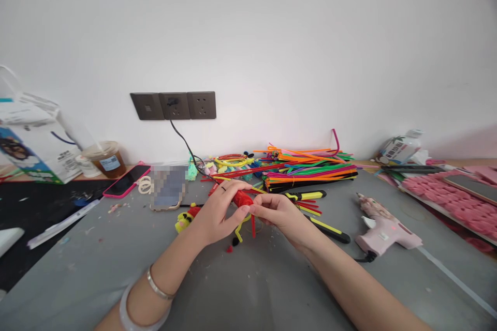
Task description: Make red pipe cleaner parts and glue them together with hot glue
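My left hand, with a ring and two bracelets on its arm, is wrapped round a red fuzzy piece at the middle of the table. Close against it, my right hand pinches the right side of the same piece. A red stem and a yellow-green stem hang below the fingers. Left of my left hand lies a yellow and red fuzzy figure, partly hidden by the hand. Small black and red bits rest on the table just below.
Bundles of coloured pipe cleaners lie behind the hands, with yellow-black cutters to the right. A pink glue gun and a pink keyboard are further right. Phones and a drink cup stand left.
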Action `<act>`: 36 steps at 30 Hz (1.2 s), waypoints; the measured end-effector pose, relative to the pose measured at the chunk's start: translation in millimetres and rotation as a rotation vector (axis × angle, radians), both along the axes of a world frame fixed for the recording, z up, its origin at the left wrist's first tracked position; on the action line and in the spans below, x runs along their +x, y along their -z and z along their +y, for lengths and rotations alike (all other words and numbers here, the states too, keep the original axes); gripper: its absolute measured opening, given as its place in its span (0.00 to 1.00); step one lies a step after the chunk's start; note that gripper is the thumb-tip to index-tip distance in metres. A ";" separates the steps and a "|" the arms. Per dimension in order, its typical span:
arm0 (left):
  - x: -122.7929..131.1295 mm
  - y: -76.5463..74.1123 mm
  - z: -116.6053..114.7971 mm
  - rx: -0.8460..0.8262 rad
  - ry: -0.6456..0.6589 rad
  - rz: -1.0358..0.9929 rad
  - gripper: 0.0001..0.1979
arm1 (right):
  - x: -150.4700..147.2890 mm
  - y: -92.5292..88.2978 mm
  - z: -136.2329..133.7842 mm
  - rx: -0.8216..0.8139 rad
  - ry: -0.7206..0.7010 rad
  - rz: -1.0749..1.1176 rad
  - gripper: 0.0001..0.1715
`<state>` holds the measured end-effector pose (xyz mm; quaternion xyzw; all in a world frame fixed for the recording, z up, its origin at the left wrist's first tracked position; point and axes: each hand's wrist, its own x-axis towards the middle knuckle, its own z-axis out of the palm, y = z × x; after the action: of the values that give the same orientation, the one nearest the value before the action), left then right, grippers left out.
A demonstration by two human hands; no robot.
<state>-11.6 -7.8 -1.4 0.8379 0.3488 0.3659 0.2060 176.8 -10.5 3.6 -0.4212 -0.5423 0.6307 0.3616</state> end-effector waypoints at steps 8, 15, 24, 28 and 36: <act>0.6 1.7 0.1 -0.011 -0.017 -0.005 0.17 | -2.5 -2.1 -0.5 0.016 0.011 -0.006 0.26; -0.1 2.7 0.2 -0.035 -0.024 0.003 0.17 | -1.3 -0.4 0.0 0.028 0.019 -0.019 0.27; 0.1 1.7 -0.9 -0.104 -0.006 0.000 0.18 | -0.9 0.8 0.1 0.034 0.018 -0.008 0.25; 0.1 1.7 -0.4 -0.110 0.001 -0.011 0.17 | -0.9 -1.5 -0.6 0.035 0.027 -0.010 0.26; 0.0 2.1 -1.1 -0.145 0.022 -0.067 0.17 | -0.9 -2.2 -0.7 0.020 0.014 0.004 0.24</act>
<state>-11.6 -8.9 -3.5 0.8119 0.3581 0.3651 0.2818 176.0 -11.2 5.8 -0.4200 -0.5450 0.6235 0.3712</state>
